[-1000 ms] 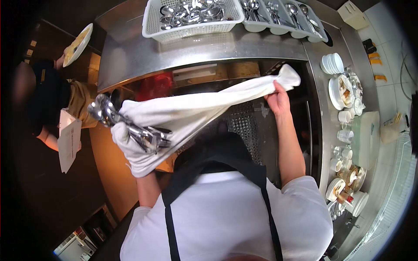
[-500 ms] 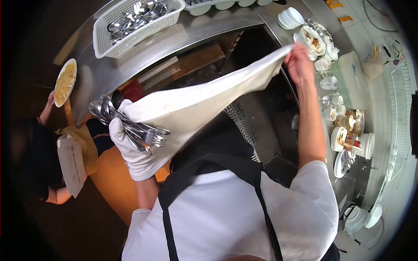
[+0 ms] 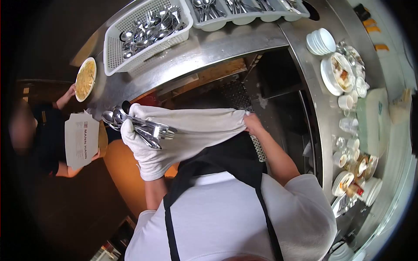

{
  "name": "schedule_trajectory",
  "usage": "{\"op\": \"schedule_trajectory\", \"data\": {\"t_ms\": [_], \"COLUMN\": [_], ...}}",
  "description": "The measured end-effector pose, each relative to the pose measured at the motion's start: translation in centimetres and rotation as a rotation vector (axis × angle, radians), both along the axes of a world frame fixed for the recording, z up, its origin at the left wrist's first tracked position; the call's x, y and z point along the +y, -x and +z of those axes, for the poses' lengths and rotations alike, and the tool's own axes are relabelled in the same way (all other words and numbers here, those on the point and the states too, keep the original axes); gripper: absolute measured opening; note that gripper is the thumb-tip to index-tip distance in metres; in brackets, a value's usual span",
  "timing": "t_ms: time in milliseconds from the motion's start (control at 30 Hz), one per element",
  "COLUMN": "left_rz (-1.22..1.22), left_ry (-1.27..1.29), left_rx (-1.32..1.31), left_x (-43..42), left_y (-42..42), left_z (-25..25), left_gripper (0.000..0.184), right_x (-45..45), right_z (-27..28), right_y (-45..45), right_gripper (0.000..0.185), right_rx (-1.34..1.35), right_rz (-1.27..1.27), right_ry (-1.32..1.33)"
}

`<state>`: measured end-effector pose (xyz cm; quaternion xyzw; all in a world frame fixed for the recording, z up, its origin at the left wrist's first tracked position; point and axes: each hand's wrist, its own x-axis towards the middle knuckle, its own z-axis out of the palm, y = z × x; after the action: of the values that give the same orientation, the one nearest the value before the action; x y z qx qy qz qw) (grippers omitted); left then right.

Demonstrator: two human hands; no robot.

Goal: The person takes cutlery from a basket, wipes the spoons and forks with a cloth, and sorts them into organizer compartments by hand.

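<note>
Wrapped in a white cloth, my left hand (image 3: 141, 150) is closed round a bundle of cutlery (image 3: 139, 126). Spoon bowls stick out at the bundle's left, and fork tines with more metal ends point right. My right hand (image 3: 252, 123) pinches the far end of the same white cloth (image 3: 204, 120), which hangs in a band between both hands in front of my black apron. The fingers of my left hand are hidden under the fabric.
A white perforated basket (image 3: 150, 57) of mixed cutlery and a grey divided cutlery tray (image 3: 257, 18) stand on the steel counter (image 3: 226, 48). Stacked bowls (image 3: 321, 41), used dishes and cups line the right. At left, a person holds a plate of food (image 3: 85, 79) and an open box (image 3: 81, 141).
My right hand has come down and inward from the right counter, so the cloth hangs shorter and looser. My view has shifted, showing more of the cutlery tray.
</note>
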<state>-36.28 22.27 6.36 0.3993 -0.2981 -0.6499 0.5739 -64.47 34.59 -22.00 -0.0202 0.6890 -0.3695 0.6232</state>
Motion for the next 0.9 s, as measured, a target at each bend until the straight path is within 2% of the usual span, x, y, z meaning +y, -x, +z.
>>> {"op": "schedule_trajectory", "data": {"t_ms": [33, 67, 100, 167, 200, 233, 267, 367, 400, 467, 533, 567, 600, 633, 700, 767, 833, 867, 900], "left_rz": [0.129, 0.262, 0.214, 0.099, 0.131, 0.162, 0.287, 0.230, 0.231, 0.245, 0.324, 0.403, 0.455, 0.382, 0.221, 0.200, -0.022, -0.213, -0.381], "left_ry": [-0.056, -0.106, -0.061, 0.024, 0.042, 0.060, 0.064, 0.087, 0.073, 0.065, 0.288, 0.379, 0.214, 0.594, 0.496, 0.737, 0.652, 0.467, 0.241], "left_rx": [-0.011, -0.016, -0.069, -0.171, -0.174, -0.177, -0.366, -0.137, -0.150, -0.178, -0.637, -0.860, -0.593, -1.024, -1.346, -1.293, -1.225, -1.136, -1.014], "left_x": [0.0, -0.1, -0.6, -1.7, -1.7, -1.8, -1.7, -1.6, -1.5, -1.2, -0.6, -0.3, 0.3, 0.7, 2.0, 2.0, 2.6, 2.7, 2.8], "left_y": [1.9, 3.8, 3.5, 1.1, 1.8, 2.4, 3.3, 3.9, 4.5, 5.2, 5.7, 5.9, 5.7, 5.0, 5.4, 7.5, 7.7, 7.9, 8.0], "left_z": [1.2, 2.1, 1.5, 0.1, 0.1, 0.2, 0.4, -0.3, -0.1, 0.6, -0.7, -1.3, -2.3, -2.6, -5.1, -5.8, -7.2, -8.3, -9.5], "left_gripper": [0.037, 0.036, 0.039, 0.048, 0.050, 0.052, 0.054, 0.032, 0.027, 0.019, 0.006, 0.011, 0.014, 0.008, 0.023, 0.022, 0.016, 0.014, 0.011], "right_x": [0.1, 0.9, 0.3, -1.7, -3.0, -4.0, -4.7, -4.7, -4.0, -2.6, -4.2, -4.6, -5.0, -5.2, -6.0, -8.0, -7.7, -7.3, -7.4], "right_z": [0.8, -2.3, -1.5, 3.8, 7.8, 10.3, 12.3, 18.7, 18.7, 14.5, 15.0, 15.0, 15.0, 15.0, 14.6, 16.0, 18.5, 16.4, 17.0], "right_y": [2.1, 4.2, 6.4, 9.9, 10.7, 11.4, 12.3, 14.6, 15.4, 15.4, 12.3, 11.8, 11.2, 10.7, 11.2, 12.7, 10.2, 8.5, 7.0], "right_gripper": [0.030, 0.034, 0.046, 0.053, 0.059, 0.061, 0.064, 0.071, 0.075, 0.074, 0.067, 0.065, 0.063, 0.061, 0.057, 0.055, 0.060, 0.062, 0.065], "right_rx": [0.094, -0.261, -0.454, -0.660, -0.706, -0.655, -0.601, -0.855, -0.787, -0.838, -0.167, -0.147, -0.130, -0.111, -0.033, 0.405, 0.501, 0.435, 0.379], "right_rz": [0.038, -0.328, -0.469, -0.484, -0.513, -0.513, -0.514, -0.609, -0.318, -0.631, -0.537, -0.441, -0.340, -0.241, -0.057, 0.470, 0.490, 0.320, 0.274], "right_ry": [-0.120, 0.180, 0.399, 0.619, 0.732, 0.768, 0.804, 1.043, 1.271, 1.112, 0.921, 0.938, 0.952, 0.965, 0.990, 1.084, 1.204, 1.138, 1.127]}}
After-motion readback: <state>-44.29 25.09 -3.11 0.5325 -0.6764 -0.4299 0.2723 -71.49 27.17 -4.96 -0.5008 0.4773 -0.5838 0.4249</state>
